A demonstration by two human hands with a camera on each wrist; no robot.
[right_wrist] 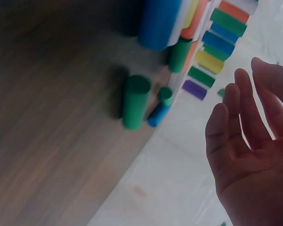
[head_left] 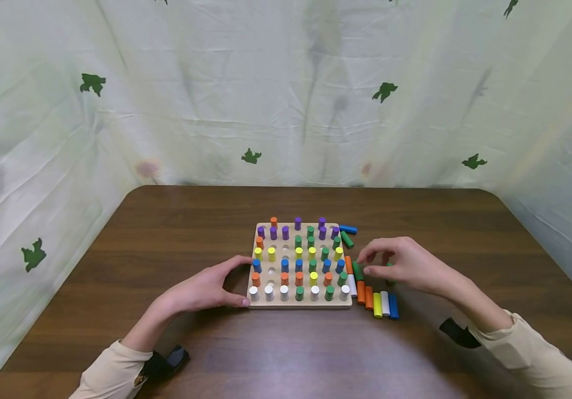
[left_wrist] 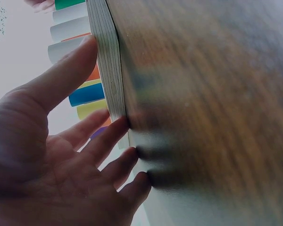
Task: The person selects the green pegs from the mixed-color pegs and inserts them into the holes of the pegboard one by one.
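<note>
A wooden pegboard (head_left: 293, 305) filled with rows of coloured pegs lies in the middle of the table. My left hand (head_left: 201, 285) steadies its left side; in the left wrist view the thumb touches the board's edge and the fingers spread along the side and tabletop. My right hand (head_left: 410, 263) hovers just right of the board, above loose pegs. In the right wrist view its fingers are relaxed and hold nothing. Beneath it lies a green peg (head_left: 357, 271); another green peg (right_wrist: 136, 101) is partly hidden by the hand in the head view.
Loose orange (head_left: 369, 298), yellow (head_left: 377, 305), white and blue pegs (head_left: 393, 306) lie by the board's right front. A blue peg (head_left: 348, 229) and a green peg (head_left: 347, 239) lie by its back right. A pale curtain (head_left: 286, 100) hangs behind the brown table (head_left: 191, 221).
</note>
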